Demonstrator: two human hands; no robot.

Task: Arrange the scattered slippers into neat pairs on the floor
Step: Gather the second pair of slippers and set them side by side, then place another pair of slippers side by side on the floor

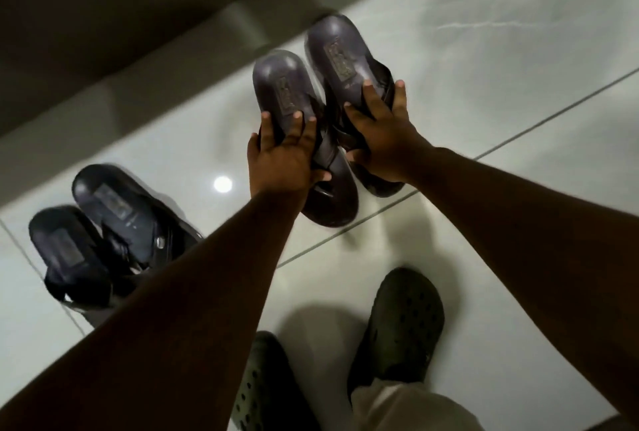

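Two dark purple-brown slippers lie side by side on the glossy white tiled floor point(501, 50), heels toward the wall. My left hand point(283, 157) grips the strap area of the left slipper point(287, 84). My right hand point(383, 133) grips the strap of the right slipper point(342, 53). The right one sits slightly farther from me than the left. At the far left a second pair of dark slippers point(103, 219) rests together on the floor, untouched.
A dark wall or furniture base point(103, 33) runs diagonally along the top left. My own feet in dark perforated clogs stand at the bottom, the right clog point(401, 323) and the left clog point(269, 389). Tile joints cross the floor.
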